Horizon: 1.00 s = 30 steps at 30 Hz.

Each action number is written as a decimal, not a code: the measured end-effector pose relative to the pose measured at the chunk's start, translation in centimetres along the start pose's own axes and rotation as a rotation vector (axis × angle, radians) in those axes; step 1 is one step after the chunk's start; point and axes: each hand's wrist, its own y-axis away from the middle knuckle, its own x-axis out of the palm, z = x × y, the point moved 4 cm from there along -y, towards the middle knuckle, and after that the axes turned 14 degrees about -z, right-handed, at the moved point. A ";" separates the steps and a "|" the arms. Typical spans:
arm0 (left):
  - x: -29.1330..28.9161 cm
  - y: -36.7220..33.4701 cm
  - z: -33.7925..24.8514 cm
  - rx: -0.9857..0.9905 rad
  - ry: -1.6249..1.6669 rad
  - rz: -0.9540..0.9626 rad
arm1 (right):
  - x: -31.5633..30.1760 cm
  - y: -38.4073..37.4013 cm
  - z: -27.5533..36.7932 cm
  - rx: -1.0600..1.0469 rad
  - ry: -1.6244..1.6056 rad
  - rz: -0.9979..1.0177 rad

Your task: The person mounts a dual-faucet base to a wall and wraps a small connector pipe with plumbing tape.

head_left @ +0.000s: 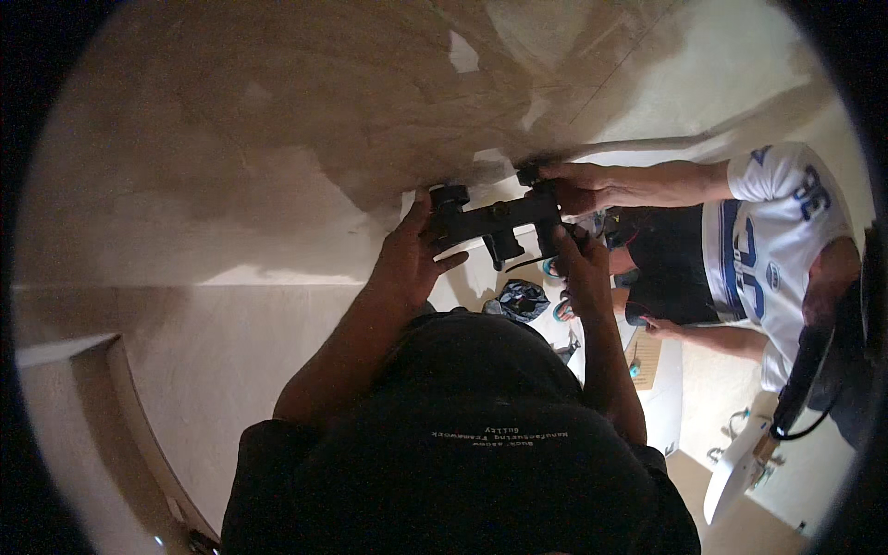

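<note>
presently, a black device is held up between both hands of the person, just beyond the dark shirt front. its long axis is noted as running left to right, with the right end set slightly farther away. the left end is gripped by the left hand, the fingers being laid along the outer side and the thumb being spread on the near side. the right limb is grasped from the near side by the right hand; some of its fingers are hidden, so their full hold cannot be confirmed.

the governing relation is found at the right end: it is flanked by two hands, the person's right hand on the near side and a co-worker's hand on the far side. the latter is reached in from the right and appears to be in contact, close to the right round part. the left round part is located beside the left hand only.

a dark cable is seen near the right limb. farther below, a black bag is observed. to the right, a white and blue jersey is worn by the co-worker. a stained brown surface is recorded on the far side.
</note>
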 end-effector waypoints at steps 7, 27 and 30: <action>-0.4 -0.5 0.6 0.115 -0.105 -0.045 | 0.8 -0.5 -0.6 0.180 -0.292 0.243; 1.8 0.2 0.7 0.087 -0.227 -0.215 | 0.6 -1.2 0.3 0.256 -0.229 0.314; 2.1 0.0 1.3 0.077 -0.193 -0.200 | 0.4 -1.8 -0.5 0.259 -0.205 0.338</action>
